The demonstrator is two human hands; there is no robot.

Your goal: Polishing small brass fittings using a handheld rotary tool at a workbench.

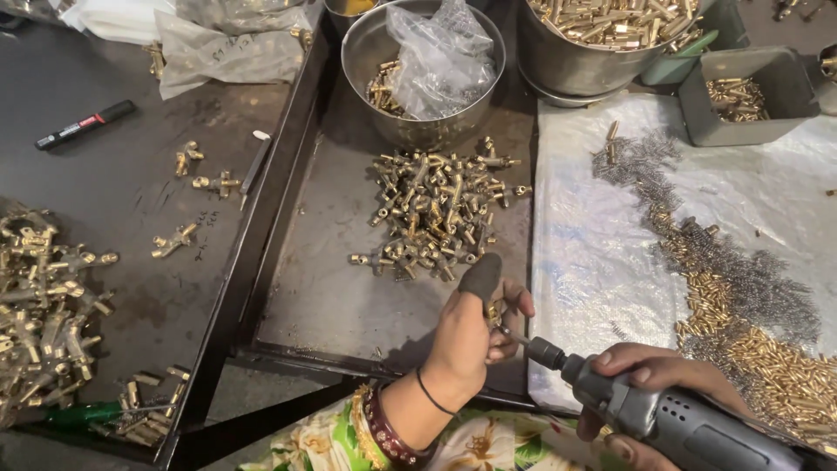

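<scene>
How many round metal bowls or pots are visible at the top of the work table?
3. One steel bowl holds a plastic bag and brass parts, top centre. A larger steel pot full of brass parts is to its right. A third pot's rim shows at the top edge, mostly cut off.

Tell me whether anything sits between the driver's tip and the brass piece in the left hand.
Nothing visible does. The power driver in the right hand points its tip straight at the brass fitting pinched in the left hand.
</scene>
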